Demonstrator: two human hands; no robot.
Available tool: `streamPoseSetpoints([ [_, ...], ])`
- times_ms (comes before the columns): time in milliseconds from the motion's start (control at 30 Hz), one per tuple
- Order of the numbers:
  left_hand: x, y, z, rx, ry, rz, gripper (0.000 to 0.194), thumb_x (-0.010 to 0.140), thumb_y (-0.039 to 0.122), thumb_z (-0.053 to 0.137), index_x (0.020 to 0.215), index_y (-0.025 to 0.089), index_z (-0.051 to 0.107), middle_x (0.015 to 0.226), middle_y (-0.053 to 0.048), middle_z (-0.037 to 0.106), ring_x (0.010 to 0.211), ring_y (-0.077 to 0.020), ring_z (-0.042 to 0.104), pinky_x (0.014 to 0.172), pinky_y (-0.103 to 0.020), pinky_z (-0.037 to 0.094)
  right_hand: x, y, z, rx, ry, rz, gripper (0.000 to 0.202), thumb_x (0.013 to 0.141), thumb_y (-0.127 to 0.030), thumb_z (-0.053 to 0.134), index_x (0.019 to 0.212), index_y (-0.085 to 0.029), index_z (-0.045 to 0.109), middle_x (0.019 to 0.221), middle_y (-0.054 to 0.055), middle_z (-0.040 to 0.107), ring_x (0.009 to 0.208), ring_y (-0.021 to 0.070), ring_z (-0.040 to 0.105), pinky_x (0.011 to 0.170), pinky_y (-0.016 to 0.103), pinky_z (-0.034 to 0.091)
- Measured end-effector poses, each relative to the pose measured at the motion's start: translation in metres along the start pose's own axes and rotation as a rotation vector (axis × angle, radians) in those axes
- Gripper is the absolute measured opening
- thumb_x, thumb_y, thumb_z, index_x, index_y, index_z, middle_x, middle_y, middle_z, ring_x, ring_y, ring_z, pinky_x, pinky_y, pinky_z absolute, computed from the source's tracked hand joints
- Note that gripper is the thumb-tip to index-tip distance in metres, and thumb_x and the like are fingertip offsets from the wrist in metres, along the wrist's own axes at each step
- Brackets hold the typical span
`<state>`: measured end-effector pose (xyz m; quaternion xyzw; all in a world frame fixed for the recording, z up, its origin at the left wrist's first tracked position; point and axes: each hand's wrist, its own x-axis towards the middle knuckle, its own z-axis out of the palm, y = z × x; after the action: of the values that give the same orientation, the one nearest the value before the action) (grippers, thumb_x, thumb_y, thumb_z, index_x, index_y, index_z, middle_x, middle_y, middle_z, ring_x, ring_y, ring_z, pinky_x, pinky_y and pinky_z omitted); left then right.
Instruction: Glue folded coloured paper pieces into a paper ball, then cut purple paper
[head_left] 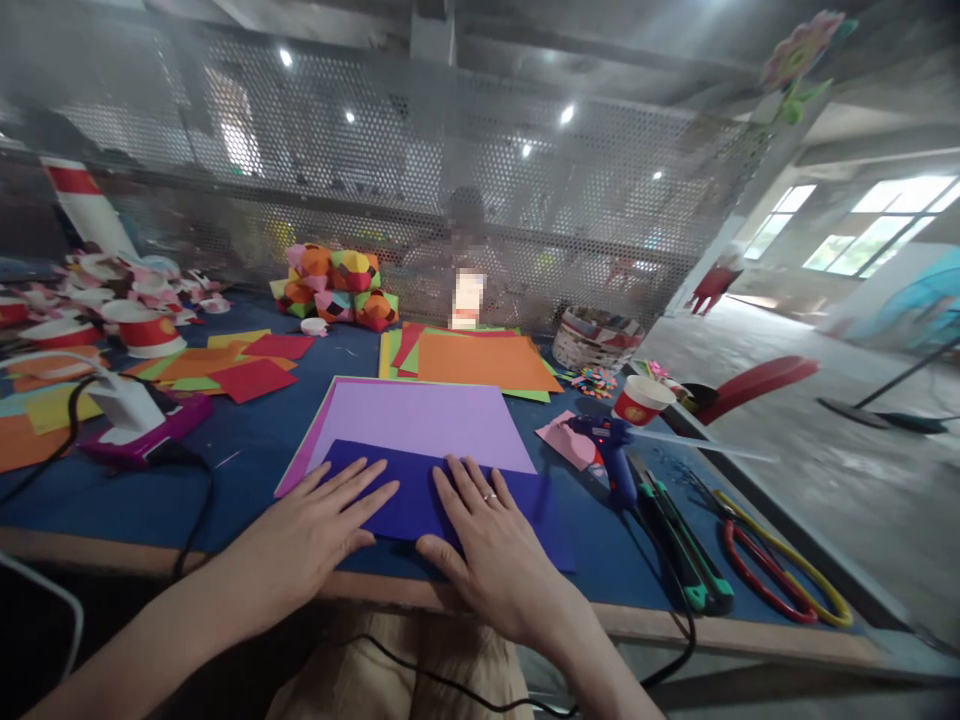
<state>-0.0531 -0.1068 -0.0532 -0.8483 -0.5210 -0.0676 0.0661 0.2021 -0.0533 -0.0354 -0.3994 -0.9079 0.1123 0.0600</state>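
A dark blue-purple sheet [409, 505] lies near the table's front edge, over a lilac sheet [420, 420] with other coloured sheets showing at its left edge. My left hand [322, 520] rests flat on the left part of the dark sheet, fingers spread. On its right part lies my right hand [487, 540], fingers also apart, with a ring on one finger. Neither hand grips anything. Behind the lilac sheet is a stack of coloured paper topped by an orange sheet [480, 362].
At the right are a blue glue gun [615, 460], green-black cutters [682, 540], scissors [780, 565], a paper cup [643, 400] and a basket [596, 338]. Left stand a purple power strip [150, 430], loose papers [255, 378] and cups [146, 330]. Paper balls [337, 285] sit behind.
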Motion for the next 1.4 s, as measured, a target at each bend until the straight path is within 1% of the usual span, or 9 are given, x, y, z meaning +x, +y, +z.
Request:
streamPoseSetpoints([
  [100,-0.004,0.007,-0.001,-0.028,-0.002,-0.059,0.053,0.108,0.043,0.041,0.158,0.029,0.043,0.163,-0.009,0.046,0.149,-0.0299,0.048,0.119,-0.051,0.044,0.004,0.004,-0.002,-0.012,-0.025,-0.041,0.063,0.111,-0.05,0.028,0.163,-0.015,0.034,0.171,0.012,0.022,0.16,0.0296,0.018,0.13,0.056,0.02],
  [200,0.005,0.02,-0.001,0.007,-0.005,-0.119,0.058,0.107,0.047,0.039,0.158,0.02,0.045,0.163,-0.013,0.044,0.151,-0.0347,0.043,0.119,-0.06,0.041,0.006,0.005,0.001,-0.052,-0.009,-0.047,0.057,0.112,-0.038,0.029,0.163,-0.015,0.035,0.171,0.012,0.023,0.16,0.0293,0.019,0.13,0.056,0.022],
  [267,0.02,0.036,-0.002,0.053,0.023,-0.182,0.057,0.107,0.038,0.035,0.157,0.012,0.045,0.163,-0.019,0.041,0.152,-0.0368,0.04,0.117,-0.063,0.041,0.006,0.004,0.003,-0.078,0.008,-0.043,0.056,0.111,-0.034,0.029,0.163,-0.014,0.034,0.171,0.013,0.024,0.16,0.0294,0.02,0.13,0.055,0.022],
  [367,0.048,0.062,-0.001,0.049,-0.015,-0.192,0.063,0.098,0.009,0.032,0.16,0.009,0.039,0.167,-0.02,0.033,0.156,-0.0341,0.033,0.119,-0.058,0.041,0.006,0.003,0.004,-0.1,0.018,-0.044,0.057,0.111,-0.031,0.029,0.164,-0.013,0.032,0.17,0.013,0.025,0.16,0.0302,0.021,0.129,0.056,0.024],
  [533,0.067,0.083,0.004,0.026,-0.09,-0.289,0.068,0.095,0.007,0.032,0.162,0.012,0.034,0.168,-0.018,0.032,0.156,-0.0364,0.031,0.118,-0.065,0.039,0.007,0.003,0.004,-0.124,-0.005,-0.057,0.058,0.108,-0.028,0.03,0.163,-0.009,0.031,0.169,0.014,0.026,0.159,0.0307,0.021,0.129,0.057,0.026],
  [867,0.018,0.023,0.01,0.023,-0.048,-0.299,0.061,0.109,0.039,0.02,0.163,0.014,0.034,0.167,-0.012,0.039,0.156,-0.0344,0.033,0.124,-0.062,0.03,0.01,0.004,0.005,-0.159,-0.024,-0.053,0.06,0.105,-0.026,0.031,0.162,-0.007,0.032,0.169,0.014,0.023,0.159,0.0317,0.023,0.126,0.06,0.03],
  [1000,-0.003,0.005,0.013,0.056,-0.022,-0.327,0.062,0.109,0.041,0.017,0.164,0.017,0.031,0.168,-0.009,0.039,0.157,-0.0315,0.033,0.125,-0.058,0.028,0.009,0.004,0.006,-0.154,-0.019,-0.049,0.06,0.106,-0.027,0.03,0.162,-0.008,0.032,0.169,0.014,0.023,0.158,0.0316,0.024,0.126,0.061,0.029],
  [1167,-0.027,-0.013,0.014,0.07,-0.011,-0.343,0.061,0.109,0.039,0.016,0.165,0.018,0.025,0.167,-0.01,0.04,0.157,-0.0333,0.032,0.121,-0.063,0.033,0.01,0.006,0.007,-0.154,-0.011,-0.056,0.06,0.106,-0.028,0.03,0.163,-0.008,0.032,0.169,0.014,0.024,0.159,0.0308,0.024,0.127,0.06,0.03],
  [1400,-0.039,-0.021,0.01,0.067,-0.005,-0.387,0.062,0.108,0.039,0.017,0.166,0.018,0.026,0.167,-0.01,0.041,0.156,-0.0352,0.034,0.121,-0.064,0.034,0.009,0.008,0.011,-0.162,0.04,-0.069,0.059,0.107,-0.031,0.029,0.163,-0.011,0.034,0.169,0.013,0.028,0.158,0.0289,0.026,0.127,0.056,0.031],
])
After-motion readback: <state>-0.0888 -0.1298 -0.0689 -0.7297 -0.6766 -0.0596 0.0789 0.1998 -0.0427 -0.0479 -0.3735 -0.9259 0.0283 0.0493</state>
